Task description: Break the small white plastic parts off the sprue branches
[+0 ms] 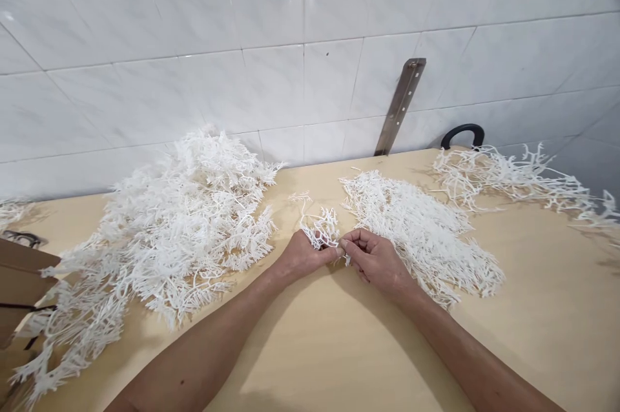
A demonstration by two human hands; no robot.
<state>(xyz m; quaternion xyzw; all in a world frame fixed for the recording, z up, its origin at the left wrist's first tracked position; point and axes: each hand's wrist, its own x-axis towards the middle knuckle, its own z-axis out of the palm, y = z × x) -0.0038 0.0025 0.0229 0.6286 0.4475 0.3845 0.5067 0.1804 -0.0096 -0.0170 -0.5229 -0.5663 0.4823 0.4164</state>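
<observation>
Both my hands meet above the middle of the table. My left hand (306,257) is closed around a small white branching plastic sprig (325,228), whose twigs stick up past the fingers. Thumb and fingers of my right hand (372,258) pinch at the sprig's lower end, beside my left thumb; a small white bit shows just below the fingertips. To the left lies a big heap of fluffy white sprigs (188,218). A flatter pile of white sprigs (416,231) lies just right of my right hand, partly behind it.
More bare white branches (513,176) spread over the table's (542,296) right end. A metal bracket (401,105) leans at the tiled wall (203,89), with a black curved handle (462,134) to its right. Brown cardboard (24,276) stands at the left edge.
</observation>
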